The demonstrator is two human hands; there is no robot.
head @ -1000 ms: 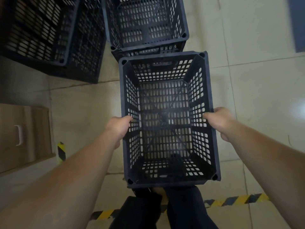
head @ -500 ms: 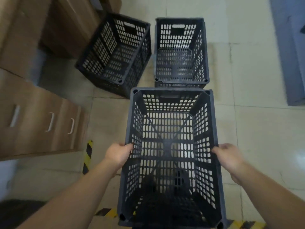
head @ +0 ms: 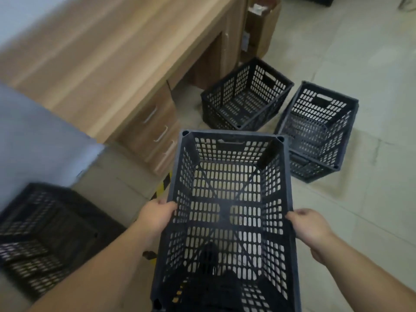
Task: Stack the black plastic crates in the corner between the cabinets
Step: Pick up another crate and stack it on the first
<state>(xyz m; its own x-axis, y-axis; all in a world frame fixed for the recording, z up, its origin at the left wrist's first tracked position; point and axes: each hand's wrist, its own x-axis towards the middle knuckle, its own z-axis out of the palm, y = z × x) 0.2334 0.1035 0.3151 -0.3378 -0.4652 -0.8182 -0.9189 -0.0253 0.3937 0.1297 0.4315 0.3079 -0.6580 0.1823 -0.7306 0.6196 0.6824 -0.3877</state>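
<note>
Tiled floor point(head: 371, 64) beside wooden desk point(head: 108, 64), my left hand point(head: 155, 216) and right hand point(head: 309, 226) clamped on carried crate point(head: 227, 212) rims, two crates beyond.

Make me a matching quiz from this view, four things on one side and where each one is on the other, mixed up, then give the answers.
Things
1. carried crate
2. blurred crate
3. cardboard box
4. wooden drawers

Places
A. far end of the desk, on the floor
B. bottom left of the view
C. under the desk top, with metal handles
D. between the left hand and right hand

Pairs: 1-D, 2-B, 3-A, 4-C
</note>
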